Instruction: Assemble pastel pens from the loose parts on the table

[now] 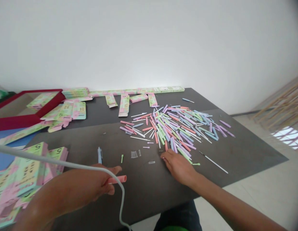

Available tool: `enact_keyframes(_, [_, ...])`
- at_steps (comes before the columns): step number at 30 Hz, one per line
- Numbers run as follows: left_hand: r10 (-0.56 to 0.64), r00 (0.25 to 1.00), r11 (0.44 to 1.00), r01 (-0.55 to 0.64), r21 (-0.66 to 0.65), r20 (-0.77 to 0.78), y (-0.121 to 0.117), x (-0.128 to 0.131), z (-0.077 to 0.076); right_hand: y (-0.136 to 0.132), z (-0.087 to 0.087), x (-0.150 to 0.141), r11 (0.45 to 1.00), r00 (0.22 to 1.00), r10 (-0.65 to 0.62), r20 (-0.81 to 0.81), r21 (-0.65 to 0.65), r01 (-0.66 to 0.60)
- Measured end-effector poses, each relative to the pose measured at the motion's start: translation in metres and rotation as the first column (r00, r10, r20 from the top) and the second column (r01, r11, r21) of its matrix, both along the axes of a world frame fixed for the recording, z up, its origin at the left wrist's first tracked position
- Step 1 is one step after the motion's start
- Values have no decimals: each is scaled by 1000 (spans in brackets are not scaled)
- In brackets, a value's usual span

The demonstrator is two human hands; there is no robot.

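Observation:
My left hand [100,181] is closed round a pink pen barrel [118,179], whose open end sticks out to the right over the dark table [144,189]. My right hand [178,166] lies on the table at the near edge of a big pile of pastel pen parts [177,128], fingers together and pointing left, touching the surface near a pink piece; what is under the fingertips is hidden. A blue pen part [99,155], a small green piece [122,158] and clear small parts [134,154] lie between my hands.
Flat printed green-and-pink cartons lie stacked at the near left [26,173] and along the table's back [124,104]. A red tray [21,109] stands at far left. A white cable [67,164] crosses my left arm. A white thin refill [215,162] lies to the right.

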State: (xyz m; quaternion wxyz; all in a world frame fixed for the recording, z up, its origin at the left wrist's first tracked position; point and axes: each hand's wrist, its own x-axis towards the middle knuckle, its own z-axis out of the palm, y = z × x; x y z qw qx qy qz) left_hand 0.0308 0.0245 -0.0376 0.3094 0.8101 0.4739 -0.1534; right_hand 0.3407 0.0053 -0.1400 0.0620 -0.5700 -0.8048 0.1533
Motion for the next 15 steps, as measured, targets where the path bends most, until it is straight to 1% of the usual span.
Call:
enact_keyframes(4, [-30, 999, 999, 30, 17, -32, -1, 4, 5, -3, -8, 0, 999, 1000, 13, 6, 51, -13])
enact_keyframes(7, [-59, 998, 998, 60, 8, -38, 0, 3, 5, -8, -12, 3, 996, 1000, 20, -11, 84, -19])
enact_keyframes(11, [-70, 997, 997, 70, 12, -13, 0, -4, -2, -11, -14, 3, 993, 1000, -23, 4, 116, 22])
enact_keyframes(15, [-39, 999, 999, 38, 33, 13, -1, -10, -10, -9, -12, 0, 993, 1000, -17, 5, 117, 16])
